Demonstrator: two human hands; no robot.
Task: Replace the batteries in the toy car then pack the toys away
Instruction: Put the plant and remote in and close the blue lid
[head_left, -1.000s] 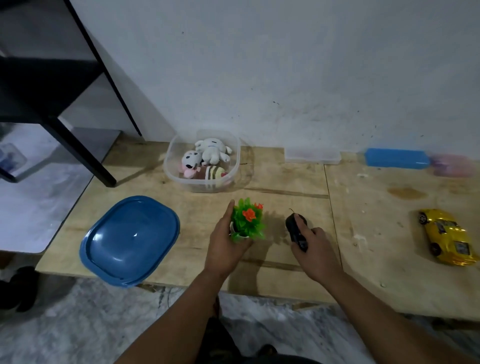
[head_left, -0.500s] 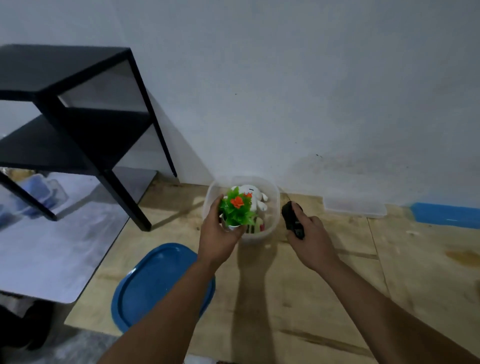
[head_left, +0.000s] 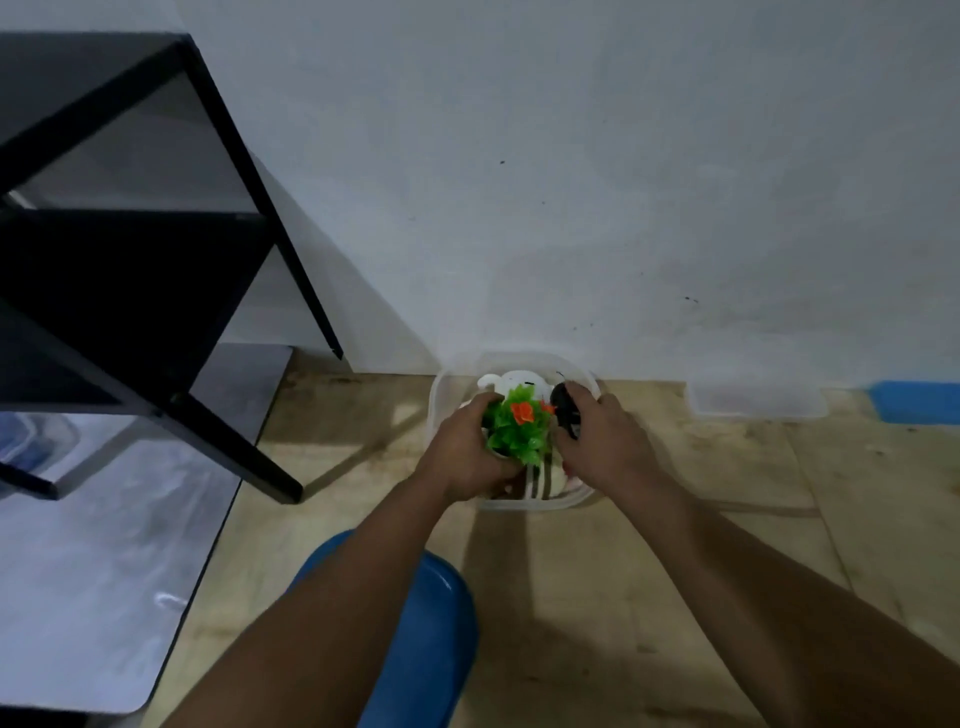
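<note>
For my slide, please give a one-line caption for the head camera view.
Left hand lowers a small plastic plant and right hand a black remote into the clear container.

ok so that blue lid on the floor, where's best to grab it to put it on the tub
Probably by the blue lid's far right rim, coming from above: it lies flat and domed, so only the edge offers a pinch, and that side is uncovered by the left arm and nearest the clear tub.

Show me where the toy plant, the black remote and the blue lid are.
toy plant (head_left: 519, 431), head view, on its green leaves.
black remote (head_left: 563, 402), head view, on its dark body above the right hand's fingers.
blue lid (head_left: 436, 613), head view, on its top surface between the arms.
</note>
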